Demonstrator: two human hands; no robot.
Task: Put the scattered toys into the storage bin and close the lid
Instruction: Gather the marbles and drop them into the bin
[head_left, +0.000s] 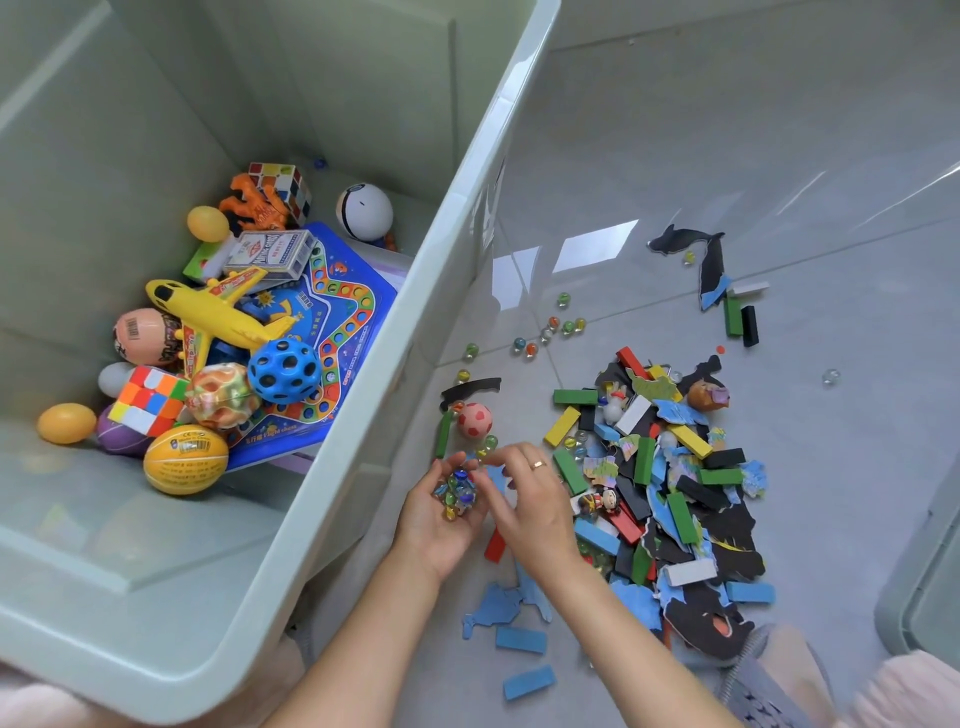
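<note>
Cupping marbles in left hand beside storage bin.

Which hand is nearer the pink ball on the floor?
Left, narrowly. The left hand, cupping marbles, has its fingertips just below the pink ball. The right hand sits below and to its right.

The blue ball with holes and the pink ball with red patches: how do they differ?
The blue ball lies inside the storage bin, on the blue game board; the pink ball lies outside, on the floor. The blue ball has dark round holes all over; the pink ball has a football pattern and no holes. The blue ball looks larger. Both are round and untouched by either hand.
</note>
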